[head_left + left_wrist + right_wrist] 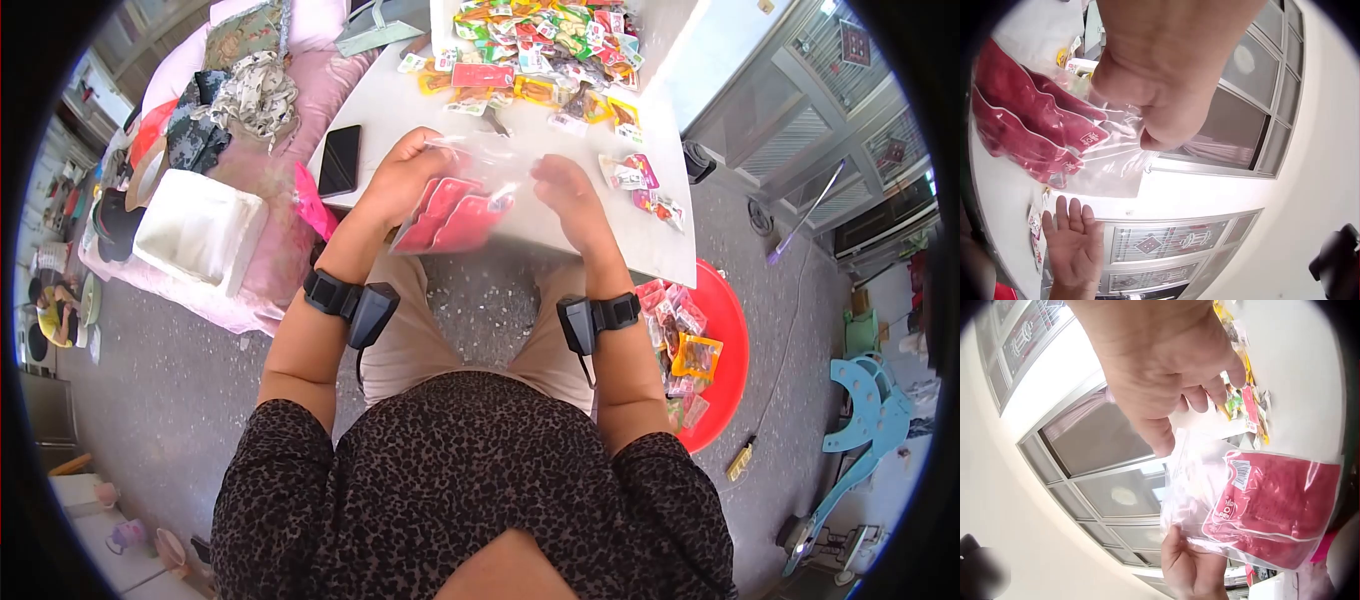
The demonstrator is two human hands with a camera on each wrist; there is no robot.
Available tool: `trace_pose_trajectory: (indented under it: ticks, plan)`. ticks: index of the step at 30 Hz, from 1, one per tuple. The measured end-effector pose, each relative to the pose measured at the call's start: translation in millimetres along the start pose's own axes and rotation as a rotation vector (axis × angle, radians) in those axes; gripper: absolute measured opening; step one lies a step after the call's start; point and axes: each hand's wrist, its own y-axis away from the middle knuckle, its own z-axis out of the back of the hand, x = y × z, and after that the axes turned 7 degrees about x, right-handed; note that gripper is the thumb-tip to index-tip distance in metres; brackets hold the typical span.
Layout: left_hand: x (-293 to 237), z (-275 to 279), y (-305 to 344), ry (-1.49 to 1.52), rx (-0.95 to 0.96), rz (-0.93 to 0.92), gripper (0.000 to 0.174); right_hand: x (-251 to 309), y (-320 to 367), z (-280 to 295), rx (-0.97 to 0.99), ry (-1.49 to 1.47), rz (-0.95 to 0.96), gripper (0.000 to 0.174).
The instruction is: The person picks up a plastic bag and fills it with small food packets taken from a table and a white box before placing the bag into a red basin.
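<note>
My left hand pinches the upper edge of a clear plastic bag over the table's front edge. Inside the bag lie a few red packets, with white print and a barcode showing in the right wrist view. My right hand is off to the bag's right, fingers extended and nothing held. Seen from the right wrist, its thumb comes close to the bag's top edge. The bag hangs tilted, with the packets gathered toward its lower end.
Colourful snack packets are heaped at the back of the white table, and a few lie at its right. A phone rests at the left. Beside my right leg stands a red basin of packets; a white foam box sits on the bed.
</note>
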Motion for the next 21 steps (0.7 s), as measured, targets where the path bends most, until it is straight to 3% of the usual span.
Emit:
trace_pose_trajectory:
  ticks: [1, 5, 11, 16, 21]
  plan:
    - [0, 0, 3, 0.110, 0.077, -0.032, 0.007, 1, 1, -5, 0.052, -0.040, 0.014, 0.037]
    - [4, -10, 15, 0.217, 0.034, -0.027, 0.009, 13, 11, -18, 0.163, -0.131, -0.091, 0.021]
    - [10, -15, 29, 0.296, 0.083, -0.028, 0.008, 15, 32, -19, 0.056, -0.119, -0.041, 0.004]
    - [17, -26, 39, 0.171, 0.198, -0.083, 0.008, 25, 61, -8, 0.115, 0.271, 0.116, 0.008]
    - [26, -60, 52, 0.034, 0.253, 0.093, 0.007, 51, 95, -8, 0.259, 0.676, 0.063, 0.013]
